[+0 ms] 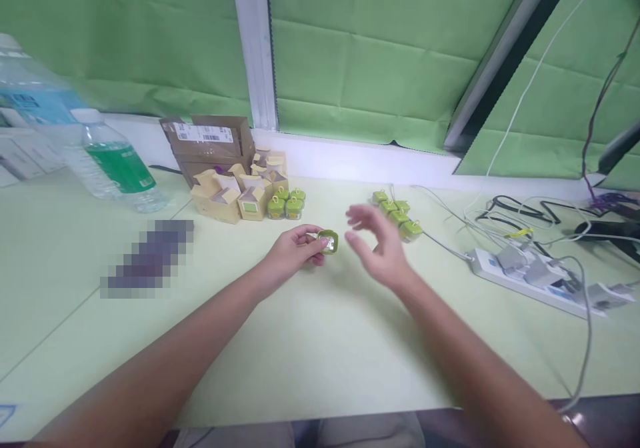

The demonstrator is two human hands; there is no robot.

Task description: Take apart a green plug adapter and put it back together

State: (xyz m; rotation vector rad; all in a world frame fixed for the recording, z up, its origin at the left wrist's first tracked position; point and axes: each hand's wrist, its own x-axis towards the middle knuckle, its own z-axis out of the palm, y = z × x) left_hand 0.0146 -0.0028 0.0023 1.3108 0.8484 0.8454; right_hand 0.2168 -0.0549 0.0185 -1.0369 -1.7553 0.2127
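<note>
In the middle of the head view, my left hand (295, 248) pinches a small square green lid (328, 242), its silvery inner side turned toward me. My right hand (377, 245) hovers to the right of it, thumb and fingers apart, with nothing in it. Just beyond my right hand runs a slanting row of small clear jars with green lids (399, 217). Beyond my left hand, several more green-lidded jars (286, 203) with looped tops stand grouped together. Whether a jar body is under the lid I hold is hidden.
Opened tan cartons (217, 195) and a brown cardboard box (210, 145) stand at the back left. Further left are a green-labelled water bottle (123, 168) and a larger bottle (45, 111). A white power strip (530, 281) with tangled cables lies at right.
</note>
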